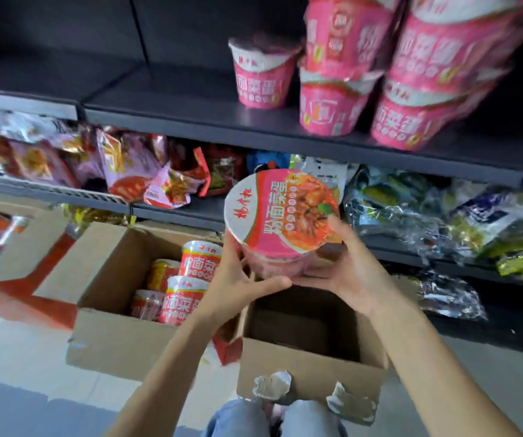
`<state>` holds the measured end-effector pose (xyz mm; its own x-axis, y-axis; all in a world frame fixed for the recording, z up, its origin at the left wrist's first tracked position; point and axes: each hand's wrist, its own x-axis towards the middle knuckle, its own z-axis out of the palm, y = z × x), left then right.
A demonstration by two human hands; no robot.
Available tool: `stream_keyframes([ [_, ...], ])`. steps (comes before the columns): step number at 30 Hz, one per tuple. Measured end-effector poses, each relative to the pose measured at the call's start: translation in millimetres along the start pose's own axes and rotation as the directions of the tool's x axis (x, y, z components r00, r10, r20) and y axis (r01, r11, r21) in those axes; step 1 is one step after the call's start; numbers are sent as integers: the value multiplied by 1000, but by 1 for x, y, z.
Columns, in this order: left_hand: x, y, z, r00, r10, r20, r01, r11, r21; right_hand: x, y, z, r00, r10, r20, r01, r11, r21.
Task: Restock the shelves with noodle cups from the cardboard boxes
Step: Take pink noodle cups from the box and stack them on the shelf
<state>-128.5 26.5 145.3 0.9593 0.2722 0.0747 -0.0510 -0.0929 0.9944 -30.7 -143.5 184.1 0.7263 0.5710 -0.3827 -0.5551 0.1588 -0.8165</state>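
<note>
Both hands hold one pink noodle cup (pixel 280 216) above the near cardboard box (pixel 310 370), whose inside looks dark. My left hand (pixel 238 279) cups its left side and bottom. My right hand (pixel 345 266) grips its right side, thumb on the lid rim. The cup's lid tilts toward me. On the dark upper shelf (pixel 171 105) stand more pink cups: a single one (pixel 261 74) and stacked ones (pixel 339 64) to the right. A second open box (pixel 121 335) at the left holds several red noodle cups (pixel 187 288).
Below the cup shelf, a lower shelf carries snack bags (pixel 127 165) at the left and green-and-silver packets (pixel 436 209) at the right. The left half of the upper shelf is bare. My knees in jeans (pixel 272 417) show at the bottom edge.
</note>
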Motion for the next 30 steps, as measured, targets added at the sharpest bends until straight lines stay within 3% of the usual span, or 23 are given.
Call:
stream_keyframes([
  [4,22,42,-23,959,190,-210,-182,982,56,-6,-31,52,968,-174,182,214,950,-226],
  [8,69,85,-50,887,353,-297,-302,931,204,17,-68,90,857,-456,240,492,586,-644],
  [10,100,107,-57,860,397,-320,-335,913,233,43,-90,105,765,-589,260,578,451,-680],
  [13,151,125,-67,831,423,-361,-356,904,238,82,-117,129,664,-712,228,668,426,-610],
  [18,226,126,-72,833,431,-347,-400,902,159,138,-152,141,565,-815,129,653,346,-674],
  [20,252,122,-77,838,458,-296,-426,889,171,159,-162,138,519,-832,194,611,202,-766],
  [24,297,113,-86,863,471,-182,-412,865,287,194,-170,129,506,-807,305,436,-66,-898],
  [28,322,119,-84,857,445,-261,-257,807,531,223,-171,126,594,-754,279,286,-126,-950],
  [30,331,123,-81,887,370,-277,-178,826,534,234,-169,130,669,-694,265,235,-140,-962],
])
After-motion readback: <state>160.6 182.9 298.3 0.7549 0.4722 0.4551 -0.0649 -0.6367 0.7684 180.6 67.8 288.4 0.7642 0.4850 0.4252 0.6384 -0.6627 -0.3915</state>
